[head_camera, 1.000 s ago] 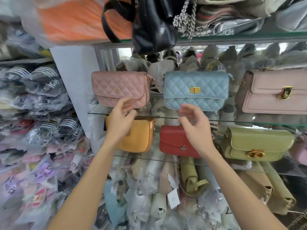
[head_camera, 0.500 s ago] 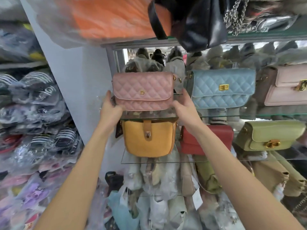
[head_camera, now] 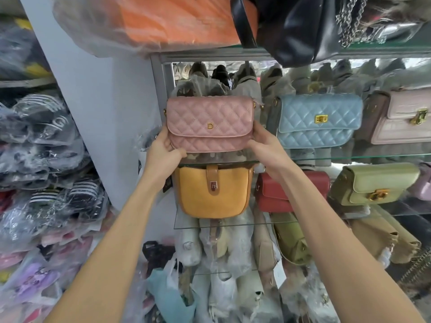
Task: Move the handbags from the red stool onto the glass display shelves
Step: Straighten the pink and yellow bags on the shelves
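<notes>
A pink quilted handbag (head_camera: pixel 210 123) with a gold D clasp stands upright at the left end of the upper glass shelf (head_camera: pixel 349 157). My left hand (head_camera: pixel 164 149) grips its lower left corner, and my right hand (head_camera: pixel 263 142) grips its lower right corner. A blue quilted handbag (head_camera: pixel 318 120) stands beside it to the right, then a pale pink handbag (head_camera: pixel 405 117). On the lower glass shelf (head_camera: pixel 233 223) stand a mustard handbag (head_camera: pixel 213 192), a red handbag (head_camera: pixel 274 192) partly behind my right forearm, and a green handbag (head_camera: pixel 375 184). The red stool is out of view.
A black bag (head_camera: pixel 296 26) hangs over the top shelf edge above. Plastic-wrapped bags (head_camera: pixel 224 259) crowd the space under the lower shelf. Wrapped slippers (head_camera: pixel 46 148) are stacked on racks at the left, beyond a grey wall panel (head_camera: pixel 112 113).
The view swung left. Both hands rose from below the shelf edge to the pink quilted handbag and took hold of its lower corners.
</notes>
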Motion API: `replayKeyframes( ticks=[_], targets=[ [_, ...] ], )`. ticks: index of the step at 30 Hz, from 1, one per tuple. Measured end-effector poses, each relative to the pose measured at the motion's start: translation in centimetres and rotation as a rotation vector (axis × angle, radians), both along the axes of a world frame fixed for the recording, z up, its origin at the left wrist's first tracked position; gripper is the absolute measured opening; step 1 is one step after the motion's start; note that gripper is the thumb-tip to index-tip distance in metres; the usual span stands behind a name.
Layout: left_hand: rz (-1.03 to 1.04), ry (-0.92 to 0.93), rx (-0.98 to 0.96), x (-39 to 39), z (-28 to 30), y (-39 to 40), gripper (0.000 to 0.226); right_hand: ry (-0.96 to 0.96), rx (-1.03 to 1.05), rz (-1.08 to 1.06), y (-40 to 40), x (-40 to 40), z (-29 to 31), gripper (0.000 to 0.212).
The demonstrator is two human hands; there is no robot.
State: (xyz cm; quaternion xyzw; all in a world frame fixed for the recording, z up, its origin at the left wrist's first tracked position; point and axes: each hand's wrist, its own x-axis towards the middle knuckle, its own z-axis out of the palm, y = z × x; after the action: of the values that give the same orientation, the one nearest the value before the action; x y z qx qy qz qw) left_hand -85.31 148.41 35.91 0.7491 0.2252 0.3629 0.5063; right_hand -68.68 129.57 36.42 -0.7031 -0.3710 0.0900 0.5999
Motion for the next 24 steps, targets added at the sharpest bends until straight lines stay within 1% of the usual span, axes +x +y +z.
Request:
replayKeyframes(
  ticks=[5, 11, 17, 19, 21, 24],
  targets=[
    [-0.018, 0.001, 0.024, 0.3, -0.3, 0.1, 0.093, -0.037, -0.002, -0.005, 0.1, 0.7, -0.7, 0.07],
    [-0.03, -0.018, 0.007, 0.6, -0.8, 0.7, 0.095, -0.052, -0.007, 0.036, 0.1, 1.1, -0.9, 0.072],
    [-0.043, 0.015, 0.007, 1.0, -1.1, 1.6, 0.098, -0.046, 0.003, 0.08, -0.1, 1.9, -1.2, 0.074],
    [-0.025, 0.027, 0.03, 1.0, -1.1, 1.4, 0.095, -0.038, 0.013, 0.07, -0.1, 1.8, -1.3, 0.072],
    [0.001, 0.025, 0.067, 0.9, -1.2, 0.6, 0.085, -0.05, 0.016, 0.03, 0.1, 1.4, -1.6, 0.074],
    [0.048, -0.008, 0.181, 0.0, -1.8, -1.6, 0.076, -0.08, 0.068, -0.115, 0.1, 0.0, -2.6, 0.074]
  ],
)
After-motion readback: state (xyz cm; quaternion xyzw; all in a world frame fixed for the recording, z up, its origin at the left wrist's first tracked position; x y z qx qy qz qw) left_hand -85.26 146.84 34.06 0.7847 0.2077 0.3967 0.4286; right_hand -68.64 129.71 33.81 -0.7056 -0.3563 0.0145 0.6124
